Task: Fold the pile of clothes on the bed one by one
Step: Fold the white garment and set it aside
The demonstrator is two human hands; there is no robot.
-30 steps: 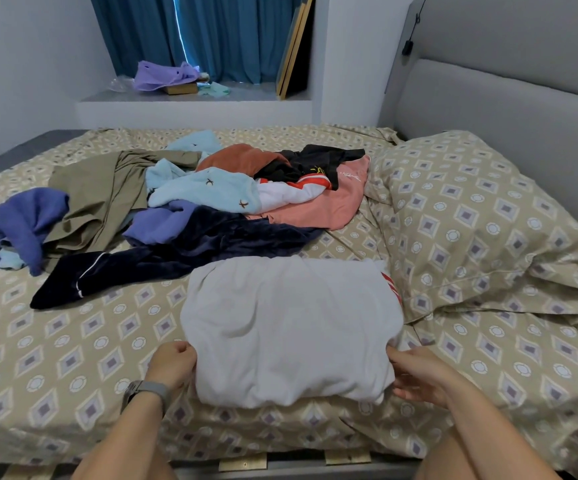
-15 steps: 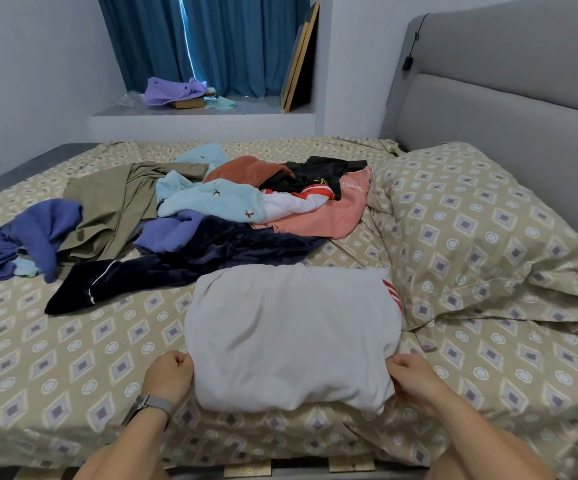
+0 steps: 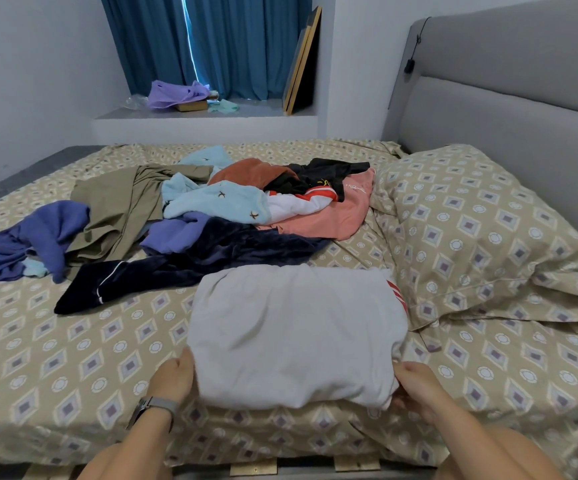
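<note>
A folded white garment (image 3: 294,334) with red stripes at its right edge lies flat near the bed's front edge. My left hand (image 3: 173,377) grips its lower left corner, fingers tucked under the cloth. My right hand (image 3: 415,389) grips the lower right corner the same way. Behind it sprawls the unfolded pile (image 3: 211,216): a dark navy velvet piece, purple, olive, light blue, rust, black, white-and-red and salmon garments.
The bed (image 3: 55,358) has a beige diamond-print sheet. A matching pillow (image 3: 488,237) lies at the right against the grey headboard (image 3: 505,109). A ledge (image 3: 208,116) under blue curtains holds a purple cloth and a leaning frame.
Both hands have stayed at the white garment's lower corners, shifting slightly inward and under its edge. The head camera has tilted a little downward.
</note>
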